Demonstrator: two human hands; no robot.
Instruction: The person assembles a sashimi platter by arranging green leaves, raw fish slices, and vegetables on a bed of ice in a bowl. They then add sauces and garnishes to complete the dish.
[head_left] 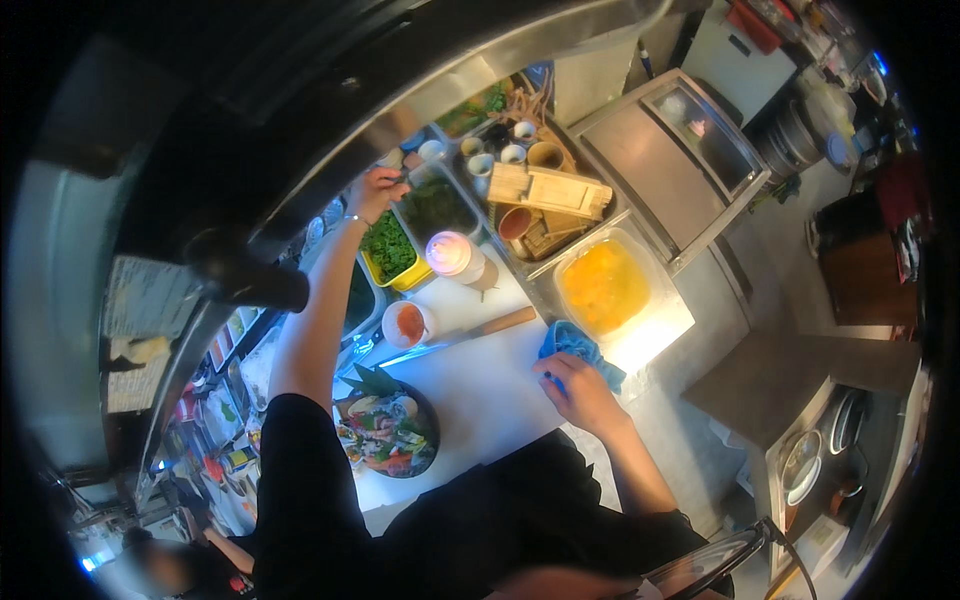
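My left hand point(376, 193) reaches far over the counter to the row of food tubs. Its fingers are pinched together beside a tub of dark green leaves point(438, 207), and a small dark bit shows at the fingertips. My right hand point(582, 392) is curled closed by a crumpled blue cloth point(570, 343), with a tiny dark spot at its fingers. Between my arms, a dark round bowl point(431, 432) holds sliced fish and green garnish. A wooden-handled knife point(505, 321) lies on the white cutting board point(490, 375), near a cup of orange-red paste point(409, 324) and a capped squeeze bottle point(455, 257).
Bright green herbs point(388, 245) fill a yellow tub. At the right sits a clear container of yellow-orange liquid point(603, 285). Behind it are a wooden box point(550, 190) and several cups. A metal shelf edge point(470, 75) curves overhead. Another person point(165, 560) is at lower left.
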